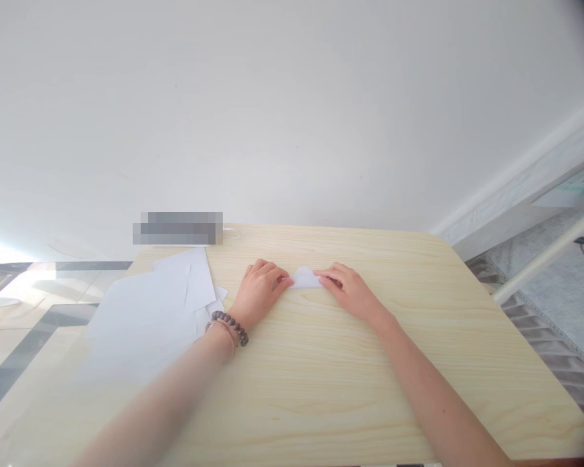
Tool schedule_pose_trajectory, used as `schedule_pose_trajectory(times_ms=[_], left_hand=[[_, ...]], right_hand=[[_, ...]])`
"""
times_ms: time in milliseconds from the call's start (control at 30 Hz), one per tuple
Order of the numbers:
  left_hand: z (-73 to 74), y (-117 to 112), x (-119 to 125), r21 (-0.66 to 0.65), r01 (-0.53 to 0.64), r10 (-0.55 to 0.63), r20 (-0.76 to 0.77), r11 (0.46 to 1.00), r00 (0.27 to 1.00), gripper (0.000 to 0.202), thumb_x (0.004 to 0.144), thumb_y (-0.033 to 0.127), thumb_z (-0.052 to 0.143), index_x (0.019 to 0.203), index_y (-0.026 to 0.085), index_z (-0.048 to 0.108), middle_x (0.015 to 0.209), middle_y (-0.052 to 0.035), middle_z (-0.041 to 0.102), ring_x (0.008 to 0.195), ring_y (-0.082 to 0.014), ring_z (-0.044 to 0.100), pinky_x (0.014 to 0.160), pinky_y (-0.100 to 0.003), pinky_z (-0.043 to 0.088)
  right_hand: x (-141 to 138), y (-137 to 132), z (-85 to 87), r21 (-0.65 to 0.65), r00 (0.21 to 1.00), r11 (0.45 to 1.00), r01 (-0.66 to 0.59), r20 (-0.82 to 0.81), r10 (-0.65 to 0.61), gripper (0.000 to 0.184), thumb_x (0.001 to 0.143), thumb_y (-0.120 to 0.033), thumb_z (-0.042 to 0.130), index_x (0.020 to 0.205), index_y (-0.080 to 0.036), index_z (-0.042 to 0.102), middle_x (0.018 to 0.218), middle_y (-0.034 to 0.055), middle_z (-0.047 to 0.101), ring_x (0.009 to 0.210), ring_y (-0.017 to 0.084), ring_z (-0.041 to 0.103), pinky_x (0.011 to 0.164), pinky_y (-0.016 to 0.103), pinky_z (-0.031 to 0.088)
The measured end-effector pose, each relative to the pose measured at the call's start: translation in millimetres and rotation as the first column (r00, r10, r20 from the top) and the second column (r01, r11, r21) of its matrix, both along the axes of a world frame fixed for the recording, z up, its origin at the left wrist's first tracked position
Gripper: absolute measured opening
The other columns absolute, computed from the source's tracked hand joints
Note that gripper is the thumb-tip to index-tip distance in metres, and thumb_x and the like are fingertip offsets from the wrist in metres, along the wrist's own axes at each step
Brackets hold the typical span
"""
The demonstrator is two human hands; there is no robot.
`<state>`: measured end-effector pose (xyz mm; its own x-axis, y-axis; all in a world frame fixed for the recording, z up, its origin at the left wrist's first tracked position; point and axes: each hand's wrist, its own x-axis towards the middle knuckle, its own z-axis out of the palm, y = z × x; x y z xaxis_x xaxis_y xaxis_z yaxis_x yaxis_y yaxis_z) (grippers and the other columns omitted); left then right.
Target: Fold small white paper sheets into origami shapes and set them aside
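Head camera — sole view — is looking forward and down from above the near edge of the table (pixel 311 363), facing its far edge and the wall (pixel 292 117) behind.

Table (pixel 292 395): pale wood grain, rounded corners, far edge along a plain white wall (pixel 292 117). Loose white sheets (pixel 150 292) overlap across its left side. Far left corner: a pixelated object (pixel 179 230), unidentifiable from where I stand, with a thin white cable (pixel 234 232) beside it. Left: light floor tiles (pixel 19 331) with dark bands. Right, beyond the table: a pale slanting pole (pixel 547 256) and a grey-brown pleated surface (pixel 559 347).
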<state>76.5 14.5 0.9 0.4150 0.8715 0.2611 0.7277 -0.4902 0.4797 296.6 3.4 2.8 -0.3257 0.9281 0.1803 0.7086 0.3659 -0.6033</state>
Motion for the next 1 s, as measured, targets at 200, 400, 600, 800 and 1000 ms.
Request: schedule_pose_trajectory(times_ms=[200,400,600,800,1000], left_hand=[[-3.0,-0.2,0.2,-0.002,0.014,-0.014,-0.023,1.0,1.0,0.02,0.085,0.032,0.044,0.094,0.023,0.06,0.083,-0.001,0.062,0.09,-0.0195,0.046,0.08,-0.035,0.035],[-2.2,0.1,0.7,0.019,0.0,0.001,-0.035,1.0,0.999,0.02,0.084,0.031,0.046,0.093,0.022,0.061,0.084,-0.0029,0.061,0.093,-0.0209,0.043,0.082,-0.038,0.035],[-2.5,-0.2,1.3,0.106,0.046,-0.038,-0.08,0.993,0.996,0.02,0.084,0.025,0.047,0.099,0.025,0.06,0.094,-0.0042,0.057,0.095,-0.0215,0.04,0.083,-0.039,0.036],[1.9,-2.7,2.1,0.224,0.273,-0.227,-0.209,0.936,0.951,0.037,0.083,0.006,0.04,0.105,0.029,0.058,0.104,-0.0032,0.053,0.104,-0.0206,0.038,0.084,-0.037,0.035],[3.6,-4.0,4.6,0.284,0.314,-0.23,-0.29,0.906,0.929,0.041,0.085,0.005,0.037,0.106,0.034,0.057,0.107,-0.0037,0.05,0.105,-0.0201,0.038,0.084,-0.037,0.035]], right_hand=[[-1.8,1.3,-2.6,0.006,1.0,1.0,0.005,-0.008,-0.005,0.026,0.086,-0.027,0.041,0.1,-0.023,0.063,0.075,0.0021,0.054,0.067,0.012,0.05,0.066,0.027,0.04],[-2.5,0.1,-5.5,0.044,1.0,0.999,0.016,0.023,-0.017,0.027,0.087,-0.023,0.039,0.102,-0.022,0.061,0.083,0.0036,0.053,0.078,0.014,0.052,0.074,0.03,0.041],[-4.3,-2.5,-7.4,0.044,0.997,0.997,0.059,0.049,-0.061,0.024,0.084,-0.023,0.042,0.103,-0.023,0.056,0.099,0.0056,0.045,0.085,0.016,0.051,0.079,0.033,0.042],[-5.6,-2.9,-6.9,0.027,0.997,0.997,0.078,0.029,-0.078,0.018,0.083,-0.023,0.042,0.097,-0.023,0.054,0.099,0.0047,0.043,0.085,0.016,0.051,0.081,0.033,0.043],[-5.7,-2.1,-4.4,0.017,0.996,0.997,0.076,0.044,-0.077,0.017,0.083,-0.022,0.042,0.094,-0.023,0.054,0.097,0.0042,0.045,0.085,0.015,0.051,0.078,0.031,0.043]])
